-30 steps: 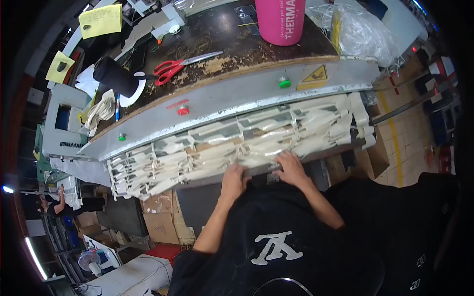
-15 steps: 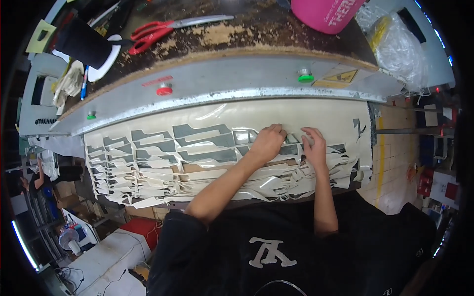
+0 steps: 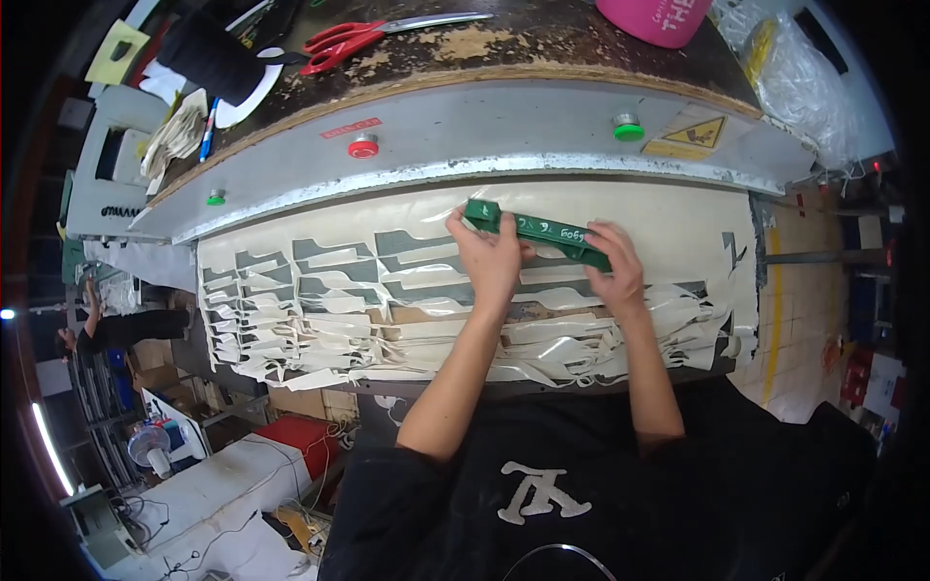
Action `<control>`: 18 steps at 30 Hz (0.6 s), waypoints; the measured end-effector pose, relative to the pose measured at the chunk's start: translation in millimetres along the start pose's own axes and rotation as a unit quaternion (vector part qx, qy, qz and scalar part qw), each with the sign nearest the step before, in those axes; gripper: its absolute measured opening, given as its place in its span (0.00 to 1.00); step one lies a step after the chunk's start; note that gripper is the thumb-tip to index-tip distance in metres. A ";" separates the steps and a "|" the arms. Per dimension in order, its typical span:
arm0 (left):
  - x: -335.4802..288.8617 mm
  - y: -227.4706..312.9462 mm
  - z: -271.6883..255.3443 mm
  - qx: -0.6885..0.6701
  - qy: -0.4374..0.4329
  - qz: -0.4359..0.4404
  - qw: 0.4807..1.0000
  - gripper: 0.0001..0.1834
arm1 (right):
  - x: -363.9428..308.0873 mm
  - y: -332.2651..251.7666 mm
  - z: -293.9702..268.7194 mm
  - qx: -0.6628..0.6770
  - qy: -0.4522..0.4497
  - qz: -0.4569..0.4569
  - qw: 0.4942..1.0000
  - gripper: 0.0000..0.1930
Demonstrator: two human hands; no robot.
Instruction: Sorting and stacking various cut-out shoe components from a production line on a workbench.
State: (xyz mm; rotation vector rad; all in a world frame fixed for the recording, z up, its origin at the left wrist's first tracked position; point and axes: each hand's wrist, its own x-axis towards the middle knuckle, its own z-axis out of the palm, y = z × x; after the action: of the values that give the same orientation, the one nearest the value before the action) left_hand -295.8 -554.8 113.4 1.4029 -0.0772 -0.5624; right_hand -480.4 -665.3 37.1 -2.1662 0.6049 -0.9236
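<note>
A long, narrow green cutting die (image 3: 547, 230) with white handwriting along its side is held between both hands above the cream sheet (image 3: 601, 198). My left hand (image 3: 492, 259) grips the die's left end, thumb on the near side. At its right end, my right hand (image 3: 617, 269) has its fingers bent over the top and the thumb below. The die slants down to the right. Beneath it lies the sheet, with rows of cut-out openings showing a dark grey surface (image 3: 417, 242). Toward me, the leftover cream strips (image 3: 387, 339) hang together in a loose, tangled web.
A metal beam with a red button (image 3: 363, 146) and green buttons (image 3: 628, 128) spans the far side. On the worn ledge above rest red-handled scissors (image 3: 344, 44), a black thread cone (image 3: 213, 58) and a pink container (image 3: 659, 17). Another person (image 3: 126, 324) is at the far left.
The green die, mostly hidden by my hands before, is now raised and tilted into view, gripped at both ends. My left hand has shifted left. The whole view has moved slightly.
</note>
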 end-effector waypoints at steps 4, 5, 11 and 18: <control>37.1 -58.5 -51.0 0.374 -0.060 -0.045 0.924 0.29 | 53.3 13.3 -28.6 -0.175 -0.141 -0.046 0.973 0.33; 42.5 -56.0 -56.9 0.454 -0.134 -0.033 0.880 0.31 | 53.8 24.1 -31.5 -0.167 -0.205 0.046 0.963 0.32; 51.9 -62.4 -72.3 0.457 -0.107 0.280 0.838 0.34 | 19.6 46.2 -14.3 -0.100 -0.065 0.132 0.984 0.23; 67.2 -88.9 -85.1 0.382 -0.128 0.334 0.852 0.32 | -8.5 64.9 -6.3 -0.102 -0.041 0.066 0.992 0.13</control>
State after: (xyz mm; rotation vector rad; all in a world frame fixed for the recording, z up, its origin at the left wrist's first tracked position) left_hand -234.5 -510.7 -4.8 1.9121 -1.0659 -0.1048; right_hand -499.9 -704.6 -11.9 -2.2991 0.8226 -0.7263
